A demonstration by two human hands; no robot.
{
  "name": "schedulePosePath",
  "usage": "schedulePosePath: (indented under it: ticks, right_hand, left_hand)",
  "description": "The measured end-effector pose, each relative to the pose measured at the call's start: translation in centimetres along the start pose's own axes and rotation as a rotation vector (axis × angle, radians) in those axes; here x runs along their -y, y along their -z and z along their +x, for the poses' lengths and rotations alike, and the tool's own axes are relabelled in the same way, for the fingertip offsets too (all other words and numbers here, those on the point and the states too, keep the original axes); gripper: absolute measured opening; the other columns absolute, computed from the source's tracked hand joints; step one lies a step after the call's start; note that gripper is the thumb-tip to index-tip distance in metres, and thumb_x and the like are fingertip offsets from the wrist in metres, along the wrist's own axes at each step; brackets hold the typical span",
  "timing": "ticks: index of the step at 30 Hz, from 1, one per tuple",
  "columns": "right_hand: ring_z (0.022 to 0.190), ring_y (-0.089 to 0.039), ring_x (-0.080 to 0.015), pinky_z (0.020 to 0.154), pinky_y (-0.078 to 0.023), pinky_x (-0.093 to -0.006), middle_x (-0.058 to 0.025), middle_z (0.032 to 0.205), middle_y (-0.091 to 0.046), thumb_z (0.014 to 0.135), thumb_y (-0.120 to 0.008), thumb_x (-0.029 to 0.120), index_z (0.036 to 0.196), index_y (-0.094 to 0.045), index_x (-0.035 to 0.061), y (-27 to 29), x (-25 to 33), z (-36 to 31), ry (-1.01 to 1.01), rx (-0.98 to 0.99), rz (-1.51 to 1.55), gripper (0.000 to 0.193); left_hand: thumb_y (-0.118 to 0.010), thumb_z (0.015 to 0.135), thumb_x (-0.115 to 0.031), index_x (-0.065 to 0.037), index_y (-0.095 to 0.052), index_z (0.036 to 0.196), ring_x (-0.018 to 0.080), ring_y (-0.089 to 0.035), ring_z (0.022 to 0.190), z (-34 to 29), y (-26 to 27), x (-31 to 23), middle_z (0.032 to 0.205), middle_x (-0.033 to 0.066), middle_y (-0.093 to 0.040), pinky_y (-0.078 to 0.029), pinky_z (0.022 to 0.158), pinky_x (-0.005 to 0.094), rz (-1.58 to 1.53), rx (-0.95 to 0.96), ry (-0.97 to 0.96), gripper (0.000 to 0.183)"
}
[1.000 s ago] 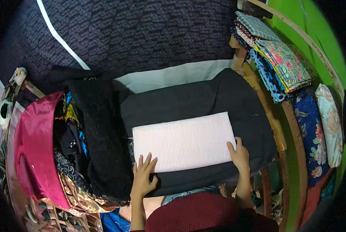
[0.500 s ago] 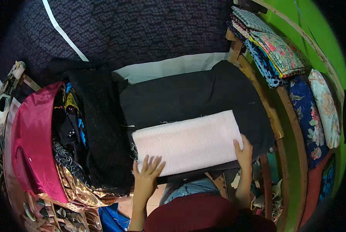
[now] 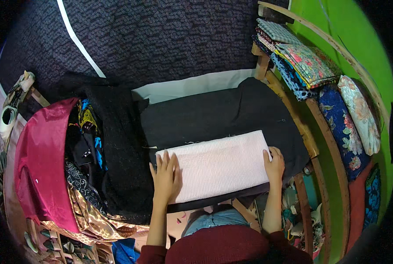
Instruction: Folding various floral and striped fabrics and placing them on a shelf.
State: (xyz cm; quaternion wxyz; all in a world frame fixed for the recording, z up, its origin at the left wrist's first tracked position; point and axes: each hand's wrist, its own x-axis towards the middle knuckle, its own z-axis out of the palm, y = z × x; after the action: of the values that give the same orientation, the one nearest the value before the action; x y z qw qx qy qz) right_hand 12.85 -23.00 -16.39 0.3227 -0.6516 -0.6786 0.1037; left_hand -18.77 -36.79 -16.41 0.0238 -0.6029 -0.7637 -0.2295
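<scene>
A folded pale pink, ribbed cloth lies flat in front of me on a black cloth that covers the work surface. Over its left end rests my left hand, fingers stretched out and slightly spread, pointing away from me. At the opposite end, my right hand touches the right edge with its fingers extended; neither hand is wrapped round the fabric. A few loose threads show along the far edge of the pink cloth.
To the left sits a heap of fabrics with a magenta satin cloth, a black textured cloth and a gold spotted cloth. Folded patterned fabrics are stacked at the far right, beside a wooden rail and a green wall.
My left hand has moved up and further onto the pink cloth's left end. My right hand has shifted slightly upward along the right edge. The whole view has shifted a little.
</scene>
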Motion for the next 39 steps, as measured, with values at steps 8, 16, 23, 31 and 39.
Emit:
schedulePosePath:
  ticks: [8,16,23,31,39]
  right_hand:
    - [0.089,-0.058,-0.0308,0.078,-0.044,-0.0367,-0.0106,0.095,-0.062,0.077,-0.063,0.020,0.086,-0.063,0.0003,-2.1,-0.4,2.1,0.055,-0.107,-0.035,0.022]
    - [0.094,-0.054,-0.0268,0.082,-0.038,-0.0415,-0.0058,0.096,-0.061,0.079,-0.061,0.026,0.086,-0.063,0.0066,-3.3,-0.2,3.1,0.006,-0.047,-0.084,0.021]
    - [0.101,-0.050,-0.0273,0.085,-0.036,-0.0439,-0.0066,0.102,-0.059,0.081,-0.058,0.028,0.101,-0.057,0.0078,-3.1,-0.4,3.3,-0.028,0.035,-0.136,0.028]
    - [0.133,-0.018,-0.0325,0.098,-0.013,-0.0657,-0.0111,0.143,-0.025,0.086,-0.050,0.034,0.127,-0.045,0.0179,-5.1,11.7,-1.3,0.570,0.398,-0.136,0.045]
    - [0.135,-0.014,-0.0281,0.104,-0.003,-0.0583,-0.0101,0.145,-0.022,0.088,-0.042,0.047,0.134,-0.038,0.0222,-7.8,5.5,2.6,0.583,0.477,-0.241,0.053]
  left_hand:
    - [-0.050,0.087,-0.019,-0.005,-0.061,0.095,0.0335,-0.043,0.117,4.3,-1.6,2.0,0.111,0.0104,-0.059,-0.020,0.099,0.0570,-0.101,-0.204,0.138,0.020]
    - [-0.045,0.088,-0.020,-0.005,-0.060,0.091,0.0305,-0.050,0.105,5.6,-4.4,3.1,0.098,0.0102,-0.061,-0.024,0.095,0.0582,0.089,-0.303,0.133,0.021]
    - [-0.041,0.090,-0.019,0.001,-0.057,0.099,0.0341,-0.051,0.103,5.8,-3.6,2.7,0.106,0.0175,-0.058,-0.028,0.095,0.0554,-0.029,-0.039,0.304,0.027]
    - [-0.050,0.082,-0.045,-0.004,-0.036,0.133,0.0406,-0.019,0.131,3.0,-1.5,-3.1,0.141,0.0184,-0.026,-0.011,0.103,0.0579,0.093,0.053,-0.019,0.067]
    - [-0.058,0.066,-0.064,-0.010,-0.035,0.135,0.0414,-0.013,0.133,2.6,-4.2,-3.3,0.143,0.0178,-0.023,-0.003,0.099,0.0649,0.071,0.110,0.023,0.091]
